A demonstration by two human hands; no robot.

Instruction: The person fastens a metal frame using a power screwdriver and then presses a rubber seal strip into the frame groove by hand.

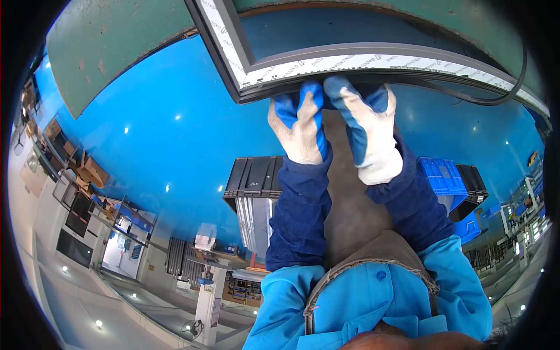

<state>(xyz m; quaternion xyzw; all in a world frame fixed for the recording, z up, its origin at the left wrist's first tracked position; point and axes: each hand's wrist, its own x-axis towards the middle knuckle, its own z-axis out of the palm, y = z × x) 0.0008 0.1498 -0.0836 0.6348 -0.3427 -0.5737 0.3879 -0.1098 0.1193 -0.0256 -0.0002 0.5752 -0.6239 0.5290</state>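
Note:
A grey window-type frame (356,51) with printed white protective film lies at the top of the head view, its corner towards the left. Black rubber seal strip (490,101) runs along its near edge, and a loose length curves up at the right. My left hand (301,125), in a white glove with blue coating, is closed at this edge near the corner, fingers against the strip. Close beside it, my right hand (368,125), gloved alike, is also closed on the strip. The fingertips of both hands are partly hidden under the edge.
The frame rests on a green work surface (116,46) with worn edges. Below is a shiny blue floor (175,140). Black crates (254,175) stand left of my arms, and a blue crate (441,175) stands to the right. Cardboard boxes (92,170) and shelving lie farther left.

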